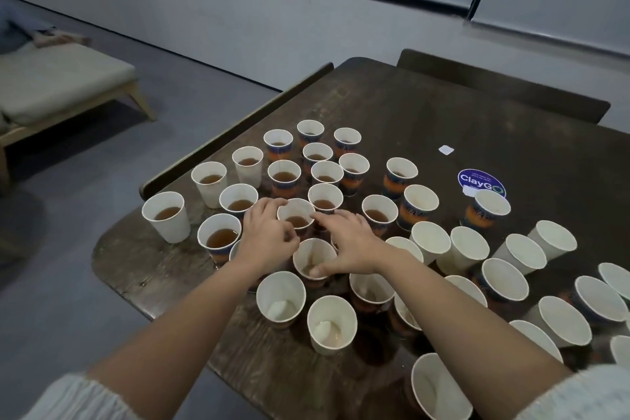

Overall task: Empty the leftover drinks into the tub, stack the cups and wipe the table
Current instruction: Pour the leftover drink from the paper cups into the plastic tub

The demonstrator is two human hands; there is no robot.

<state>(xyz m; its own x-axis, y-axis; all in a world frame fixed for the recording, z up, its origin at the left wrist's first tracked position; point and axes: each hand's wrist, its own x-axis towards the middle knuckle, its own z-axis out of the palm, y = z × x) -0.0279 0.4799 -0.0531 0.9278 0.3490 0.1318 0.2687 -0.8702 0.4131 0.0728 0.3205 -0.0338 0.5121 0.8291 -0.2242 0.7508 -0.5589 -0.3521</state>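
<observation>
Cups (235, 201) at 10 o'clock undrained, none stacked; left hand (266, 235) grips one, right hand (347, 245) pinches another's rim.

Roughly forty white paper cups (166, 215), one dark wooden table (443, 119), one round blue sticker (477, 179), two hands.
</observation>
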